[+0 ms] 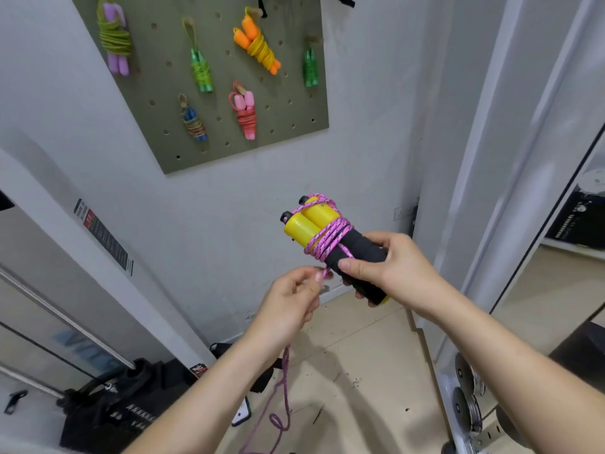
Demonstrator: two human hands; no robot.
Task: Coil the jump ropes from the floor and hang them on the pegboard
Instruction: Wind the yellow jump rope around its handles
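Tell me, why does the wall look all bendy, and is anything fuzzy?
Head view: the wide lens bows straight lines, so the white upright frame curves and the olive-green pegboard looks tilted; head view again: soft arm shadows fall on the beige tiled floor, and the loose tail of the braided pink rope is slightly fuzzy.

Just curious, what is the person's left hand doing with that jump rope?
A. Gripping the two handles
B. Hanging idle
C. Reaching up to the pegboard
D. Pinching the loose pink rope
D: the left hand pinches the pink rope between thumb and fingers just below the wraps, while the right hand grips the handles.
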